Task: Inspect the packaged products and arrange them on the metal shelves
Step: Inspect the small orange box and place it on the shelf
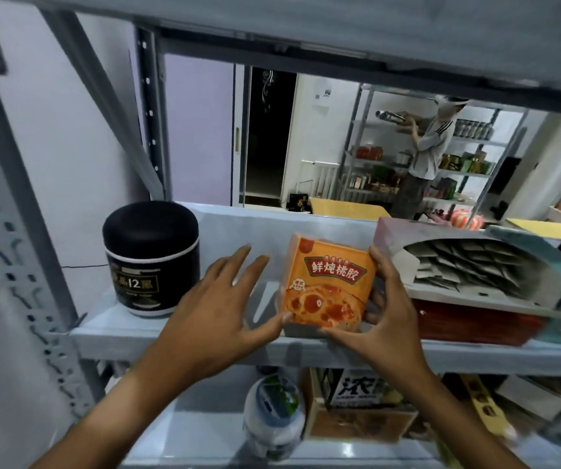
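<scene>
The orange box (328, 282) stands upright near the front edge of the metal shelf (177, 328), between the black canister (152, 258) on its left and an opened carton of sachets (468, 265) on its right. The right hand (385, 311) grips it — fingers behind its right edge, thumb curled under the lower front corner. The left hand (218, 301) is spread flat with straight fingers, only its thumb tip touching the box's lower left corner — and a white bottle (274, 414) sits on the shelf below.
</scene>
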